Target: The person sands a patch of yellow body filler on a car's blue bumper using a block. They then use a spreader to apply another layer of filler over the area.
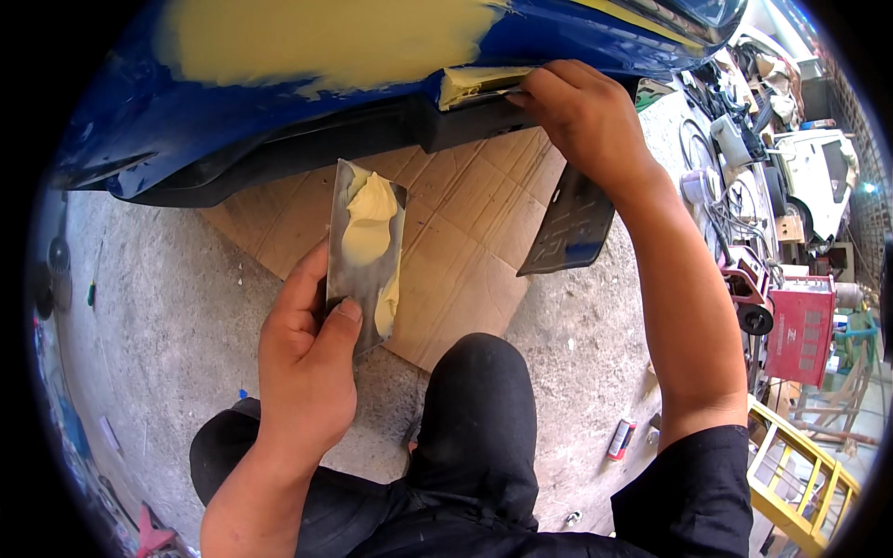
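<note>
My left hand grips a flat metal plate by its lower part, thumb on top. A thick mound of yellow body filler sits on the plate, with more along its right edge. My right hand is at the lower edge of a blue car bumper, fingers closed in a pinch beside a filler-coated recess. What the fingers hold there is mostly hidden. A broad smeared patch of yellow filler covers the bumper above, and black trim runs beneath it.
Flattened cardboard lies on the concrete floor under the bumper. A black plastic panel hangs down near my right forearm. To the right are a small can, a red machine, a yellow ladder and cluttered parts.
</note>
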